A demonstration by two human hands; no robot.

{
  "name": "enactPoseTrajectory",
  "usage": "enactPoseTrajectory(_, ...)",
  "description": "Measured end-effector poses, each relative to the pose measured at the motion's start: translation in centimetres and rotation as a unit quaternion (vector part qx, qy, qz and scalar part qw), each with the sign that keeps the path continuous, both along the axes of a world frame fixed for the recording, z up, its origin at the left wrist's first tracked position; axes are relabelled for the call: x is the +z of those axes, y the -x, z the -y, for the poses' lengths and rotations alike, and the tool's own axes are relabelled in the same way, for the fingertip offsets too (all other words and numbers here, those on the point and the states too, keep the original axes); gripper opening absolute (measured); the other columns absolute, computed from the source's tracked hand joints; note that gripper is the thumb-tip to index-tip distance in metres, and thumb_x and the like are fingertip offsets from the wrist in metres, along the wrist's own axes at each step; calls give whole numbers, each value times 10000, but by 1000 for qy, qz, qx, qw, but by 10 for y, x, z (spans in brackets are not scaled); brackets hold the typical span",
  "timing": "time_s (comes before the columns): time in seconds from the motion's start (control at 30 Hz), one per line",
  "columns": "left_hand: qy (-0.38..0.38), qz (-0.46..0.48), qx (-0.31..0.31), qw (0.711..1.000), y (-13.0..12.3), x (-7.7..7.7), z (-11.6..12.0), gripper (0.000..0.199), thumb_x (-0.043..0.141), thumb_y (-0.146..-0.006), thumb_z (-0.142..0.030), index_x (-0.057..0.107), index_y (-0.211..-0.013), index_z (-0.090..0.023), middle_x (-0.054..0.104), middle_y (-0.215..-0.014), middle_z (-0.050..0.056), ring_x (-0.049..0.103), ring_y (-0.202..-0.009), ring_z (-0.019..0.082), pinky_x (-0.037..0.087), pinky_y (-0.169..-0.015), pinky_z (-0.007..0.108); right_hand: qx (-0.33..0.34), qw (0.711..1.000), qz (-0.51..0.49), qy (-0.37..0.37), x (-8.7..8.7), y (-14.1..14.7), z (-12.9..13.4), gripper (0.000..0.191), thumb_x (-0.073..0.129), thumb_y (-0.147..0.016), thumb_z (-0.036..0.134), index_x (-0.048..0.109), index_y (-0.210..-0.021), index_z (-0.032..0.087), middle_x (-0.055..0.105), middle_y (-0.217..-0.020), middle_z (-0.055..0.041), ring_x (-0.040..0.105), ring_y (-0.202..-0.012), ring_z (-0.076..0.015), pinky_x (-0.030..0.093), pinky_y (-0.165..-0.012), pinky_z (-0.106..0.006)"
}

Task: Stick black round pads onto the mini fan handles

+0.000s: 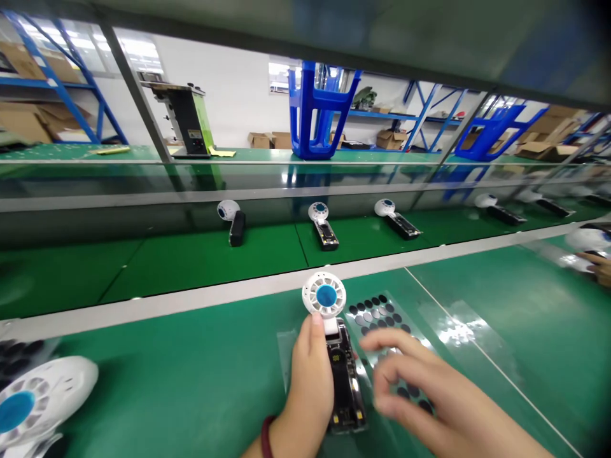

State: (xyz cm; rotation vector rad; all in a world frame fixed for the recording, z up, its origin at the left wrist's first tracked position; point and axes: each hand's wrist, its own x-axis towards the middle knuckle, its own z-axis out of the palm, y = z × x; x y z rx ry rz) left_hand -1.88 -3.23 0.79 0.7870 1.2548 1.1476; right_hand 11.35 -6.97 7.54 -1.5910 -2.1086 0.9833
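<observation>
As seen from the head camera: handheld fan (334,343) lying flat on the green desk (191,381), near edge, just right of centre. Long axis running away from the body, round white head with blue hub at the far end, open black handle with exposed board and battery bay at the near end. Left hand (308,375) closed around the handle's left flank, thumb tip reaching up to the neck below the head; firm hold, fingers hidden beneath. Right hand (420,394) blurred, fingers loosely spread and half open, hovering just right of the handle over a clear sheet of dark round stickers (382,318); whether anything is pinched between the fingertips cannot be told. Left hand therefore on the fan, right hand just beside it, sheet touching or slipping under the fan's right side. Beyond a pale rail (191,302), three similar fans (323,224) spaced along a green conveyor belt (191,261). Another white fan head (33,401) at lower left. Someone else's hand (602,267) at far right edge.
</observation>
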Motion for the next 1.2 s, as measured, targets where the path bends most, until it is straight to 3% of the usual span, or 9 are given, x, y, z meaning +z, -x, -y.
enactPoseTrajectory(0.1,-49,-46,12,998,1,-2,0,369,287,-853,-466,527,-781,-195,590,-766,5,522,-773,154,385,-726,246,-38,999,26,8,-5,18,-29,144,502,-758,130,504,-654,229,491,-1009,27,505,-919,-162,395,-802,-297)
enactPoseTrajectory(0.23,-60,-46,-10,997,0,-7,1,352,271,-861,-452,509,-804,-199,579,-811,17,506,-803,170,360,-775,273,-29,996,80,7,-6,33,-40,170,496,-751,84,500,-642,214,491,-793,45,499,-701,-115,389,-633,-243)
enactPoseTrajectory(0.53,-32,-40,-25,998,0,-2,2,366,272,-855,-457,517,-881,-186,586,-919,55,507,-850,183,356,-802,287,12,994,109,-10,1,28,-43,168,511,-714,53,511,-648,207,504,-786,64,491,-652,-82,330,-550,-199)
enactPoseTrajectory(1.2,-6,-52,5,999,-1,4,2,339,311,-839,-430,547,-863,-188,610,-950,53,528,-878,199,385,-774,282,-8,989,149,8,2,34,-43,166,538,-702,53,530,-625,200,503,-812,40,511,-703,-121,386,-586,-232)
